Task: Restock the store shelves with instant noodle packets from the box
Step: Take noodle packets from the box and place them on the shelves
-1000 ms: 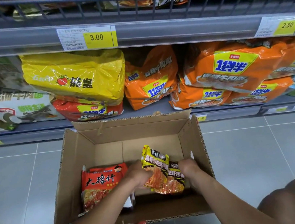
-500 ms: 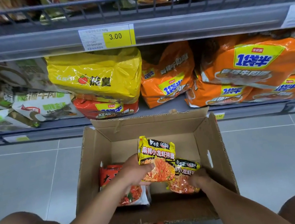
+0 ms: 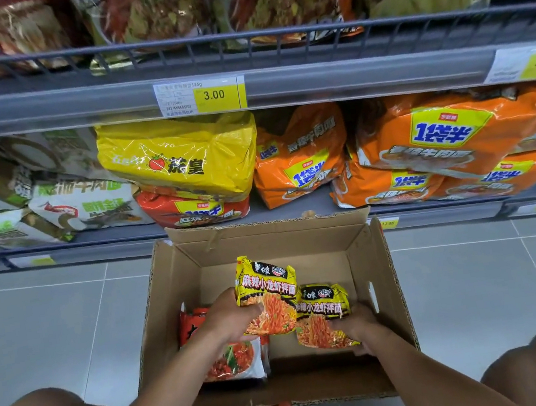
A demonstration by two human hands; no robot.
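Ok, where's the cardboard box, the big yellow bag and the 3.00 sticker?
cardboard box (image 3: 375,256): head view, on its right wall.
big yellow bag (image 3: 183,146): head view, on its front face.
3.00 sticker (image 3: 214,94): head view, its yellow price part.

Left hand (image 3: 229,318) gripping one yellow noodle packet (image 3: 267,294), right hand (image 3: 358,326) another packet (image 3: 322,315) — both over cardboard box (image 3: 387,275)

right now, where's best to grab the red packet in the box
Pinch the red packet by its right edge, reaching down from the right: it lies flat on the box floor, its left side close to the wall, bare cardboard on its right.
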